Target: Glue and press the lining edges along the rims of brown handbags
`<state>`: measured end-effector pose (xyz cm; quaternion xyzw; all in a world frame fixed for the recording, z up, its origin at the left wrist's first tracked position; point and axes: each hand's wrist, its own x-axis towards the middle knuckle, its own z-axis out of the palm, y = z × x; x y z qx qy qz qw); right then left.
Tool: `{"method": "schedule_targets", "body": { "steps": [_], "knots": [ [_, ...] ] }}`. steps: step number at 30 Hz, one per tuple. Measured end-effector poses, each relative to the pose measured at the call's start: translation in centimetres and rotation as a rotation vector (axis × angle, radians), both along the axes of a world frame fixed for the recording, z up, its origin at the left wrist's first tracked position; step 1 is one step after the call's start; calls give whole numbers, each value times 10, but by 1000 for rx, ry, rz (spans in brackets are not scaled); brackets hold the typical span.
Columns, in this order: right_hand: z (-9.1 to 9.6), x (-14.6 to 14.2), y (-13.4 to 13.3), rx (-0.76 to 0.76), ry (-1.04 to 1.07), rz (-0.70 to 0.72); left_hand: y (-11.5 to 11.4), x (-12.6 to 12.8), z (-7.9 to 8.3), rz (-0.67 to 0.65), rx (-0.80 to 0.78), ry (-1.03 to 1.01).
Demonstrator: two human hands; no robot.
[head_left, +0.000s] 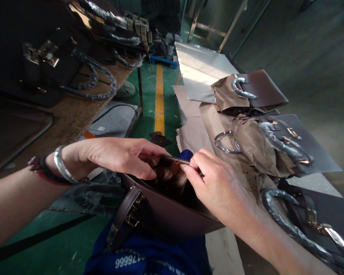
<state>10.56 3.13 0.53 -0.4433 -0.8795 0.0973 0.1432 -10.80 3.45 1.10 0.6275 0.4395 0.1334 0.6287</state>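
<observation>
A dark brown leather handbag (166,215) lies across my lap with its mouth open towards me. My left hand (119,154), with a silver bangle on the wrist, has its fingers curled over the near rim and dipping into the opening. My right hand (215,183) pinches the far rim of the bag between thumb and fingers. The inside of the bag is dark and what lies in it cannot be made out. A strap with a brass buckle (129,212) hangs down the bag's front.
Several brown handbags stuffed with brown paper (252,147), handles wrapped in plastic, lie on the table (220,248) to the right. Black bags (46,57) sit on a wooden bench at the left. Green floor with a yellow line (159,99) runs between them.
</observation>
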Motion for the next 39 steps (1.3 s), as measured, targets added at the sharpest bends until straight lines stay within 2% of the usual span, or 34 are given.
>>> {"method": "schedule_targets", "body": {
  "steps": [3,7,14,17,20,26,31,39],
  "knots": [
    [1,-1,-2,12,-13,7,0,5,-2,-17,-45,-70],
    [2,0,-5,7,-27,27,-2,18,-13,97,156,7],
    [-1,8,-9,-62,110,132,-8,24,-21,189,254,122],
    [-1,10,-11,-12,143,130,-9,24,-21,188,268,132],
    [0,9,-13,105,139,124,-9,25,-20,187,298,134],
    [11,9,-22,249,-3,159,-12,26,-18,183,351,119],
    [13,16,-20,142,-99,162,-13,24,-20,213,356,118],
    [5,17,-12,77,-64,13,-13,23,-21,228,305,113]
  ]
}}
